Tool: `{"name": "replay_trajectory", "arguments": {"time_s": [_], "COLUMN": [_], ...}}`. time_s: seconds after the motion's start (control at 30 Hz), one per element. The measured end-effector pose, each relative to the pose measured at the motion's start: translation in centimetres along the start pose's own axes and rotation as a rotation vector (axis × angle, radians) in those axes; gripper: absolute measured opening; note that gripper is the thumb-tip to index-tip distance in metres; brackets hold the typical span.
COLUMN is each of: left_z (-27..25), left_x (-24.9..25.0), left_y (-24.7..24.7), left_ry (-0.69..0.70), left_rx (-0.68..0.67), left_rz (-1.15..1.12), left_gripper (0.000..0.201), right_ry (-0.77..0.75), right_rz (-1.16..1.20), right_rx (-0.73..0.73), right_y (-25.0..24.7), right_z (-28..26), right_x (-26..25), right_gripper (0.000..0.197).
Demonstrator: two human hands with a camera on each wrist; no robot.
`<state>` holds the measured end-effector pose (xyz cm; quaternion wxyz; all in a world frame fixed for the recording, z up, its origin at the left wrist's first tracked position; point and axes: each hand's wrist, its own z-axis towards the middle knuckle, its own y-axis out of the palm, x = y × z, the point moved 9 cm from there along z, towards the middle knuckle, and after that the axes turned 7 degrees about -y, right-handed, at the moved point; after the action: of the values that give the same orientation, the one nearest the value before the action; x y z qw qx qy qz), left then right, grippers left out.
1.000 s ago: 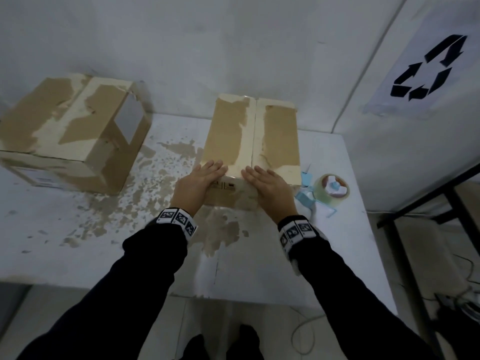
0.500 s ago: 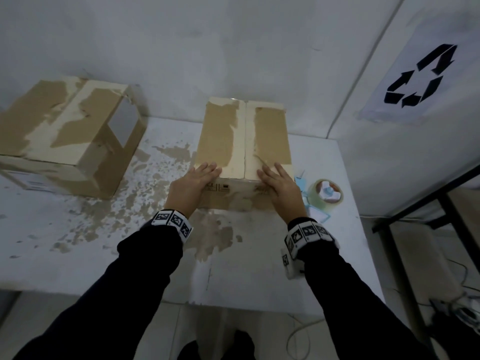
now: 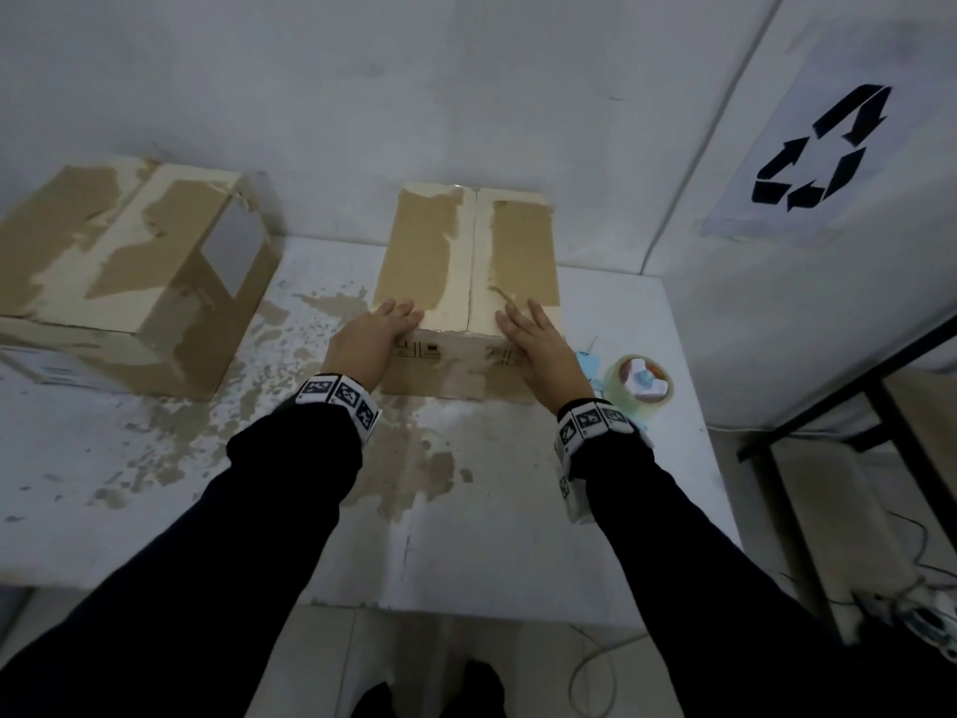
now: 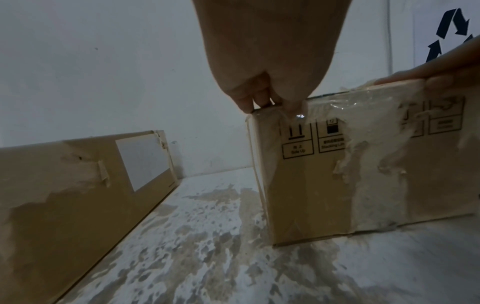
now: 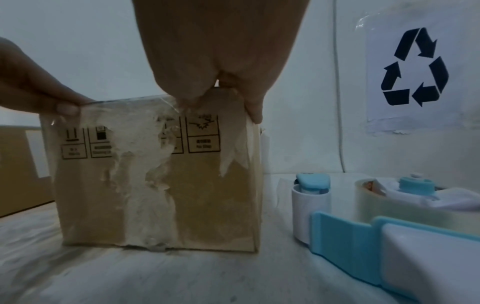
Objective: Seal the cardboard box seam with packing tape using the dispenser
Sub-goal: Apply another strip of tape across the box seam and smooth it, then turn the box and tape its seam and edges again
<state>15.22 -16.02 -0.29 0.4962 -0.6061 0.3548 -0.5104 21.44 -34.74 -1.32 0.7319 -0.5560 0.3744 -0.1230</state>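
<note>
on the table (image 3: 492, 510), box (image 3: 468, 251) seam running away from hands

Left hand (image 3: 370, 336) and right hand (image 3: 538, 344) lie flat, fingers straight, arms extended forward.

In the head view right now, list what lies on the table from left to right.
Large torn brown cardboard box → left hand → smaller brown cardboard box with centre seam → right hand → blue-and-white tape dispenser with clear tape roll.

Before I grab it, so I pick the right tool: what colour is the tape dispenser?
Light blue and white tape dispenser, clearest in the right wrist view.
</note>
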Motion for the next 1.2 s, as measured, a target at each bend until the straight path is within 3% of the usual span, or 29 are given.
{"name": "replay_trajectory", "arguments": {"time_s": [0.1, 0.13, 0.2, 0.27, 0.3, 0.37, 0.43, 0.53, 0.6, 0.67, 0.77, 0.97, 1.07, 1.2], "left_z": [0.2, 0.2, 0.2, 0.0, -0.1, -0.4, -0.8, -1.2, -1.4, -1.7, -2.1, -3.0, -3.4, -3.9], "left_x": [-0.2, -0.2, -0.2, 0.0, 0.1, 0.5, 0.6, 1.0, 1.5, 1.7, 1.8, 3.3, 3.8, 4.0], "left_y": [0.4, 0.6, 0.7, 0.7, 0.6, 0.4, 0.4, 0.3, 0.0, 0.0, 0.0, -2.1, -4.0, -6.6], "left_ry": [-0.015, -0.018, -0.026, -0.038, -0.039, -0.032, -0.039, -0.057, -0.062, -0.08, -0.094, -0.06, -0.084, -0.107], "left_rx": [-0.008, -0.011, -0.016, -0.038, -0.052, -0.06, -0.067, -0.081, -0.088, -0.108, -0.107, 0.012, 0.084, 0.108], "left_rz": [-0.017, -0.03, -0.074, -0.118, -0.122, -0.11, -0.115, -0.103, -0.079, -0.107, -0.191, -0.261, -0.317, -0.396], "left_gripper": [0.065, 0.064, 0.056, 0.046, 0.044, 0.043, 0.045, 0.047, 0.05, 0.055, 0.063, 0.052, 0.04, 0.03], "right_ry": [0.03, 0.037, 0.105, 0.392, 0.635, 1.104, 1.254, 1.219, 1.225, 1.203, 1.182, 1.151, 1.031, 0.818], "right_rz": [0.024, 0.049, 0.084, 0.074, 0.098, 0.21, 0.349, 0.542, 0.527, 0.47, 0.511, 0.625, 0.628, 0.669], "right_rx": [0.032, 0.126, 0.457, 0.71, 0.737, 0.577, 0.362, 0.17, 0.088, 0.082, 0.189, 0.494, 0.664, 0.705], "right_y": [-0.5, -1.2, -3.6, -4.8, -4.4, -2.0, 0.4, 3.1, 3.7, 3.2, 1.9, -1.5, -4.8, -8.3], "right_z": [-0.6, -1.4, -4.1, -8.2, -10.5, -14.6, -16.6, -16.8, -16.9, -16.7, -16.7, -15.7, -13.7, -9.3], "right_x": [-0.8, -0.8, 0.3, 3.7, 6.1, 9.9, 11.0, 11.7, 12.1, 12.5, 12.9, 12.3, 11.2, 7.4], "right_gripper": [0.053, 0.048, 0.046, 0.051, 0.057, 0.075, 0.098, 0.113, 0.103, 0.08, 0.053, 0.058, 0.049, 0.029]}}
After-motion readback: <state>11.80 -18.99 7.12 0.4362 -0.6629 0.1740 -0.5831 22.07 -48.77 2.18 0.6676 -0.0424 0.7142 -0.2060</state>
